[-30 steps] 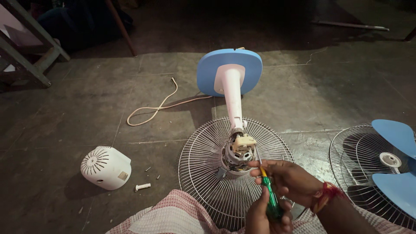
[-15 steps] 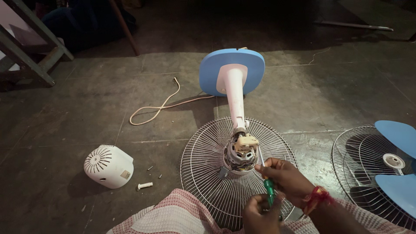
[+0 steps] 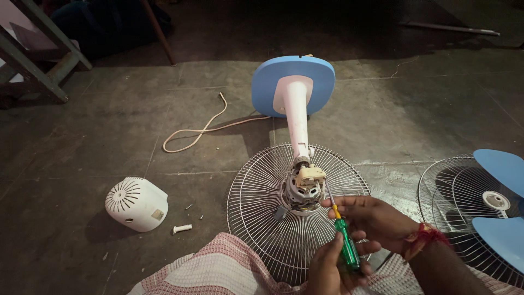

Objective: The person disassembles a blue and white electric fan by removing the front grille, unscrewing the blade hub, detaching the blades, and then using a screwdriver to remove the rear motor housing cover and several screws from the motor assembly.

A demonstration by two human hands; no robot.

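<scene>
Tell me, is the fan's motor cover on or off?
Off. The white motor cover lies on the floor apart from the fan, and the motor sits bare behind the wire grille.

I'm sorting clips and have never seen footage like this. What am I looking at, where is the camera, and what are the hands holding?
The camera sits on a person's head and looks down at their own two bare hands. The right hand steadies the shaft of a green-handled screwdriver while the left hand grips its handle; the tip reaches the exposed fan motor. The motor sits on a wire fan guard lying on the floor. A white motor cover and loose screws lie to the left, a second guard with blue blades to the right.
</scene>
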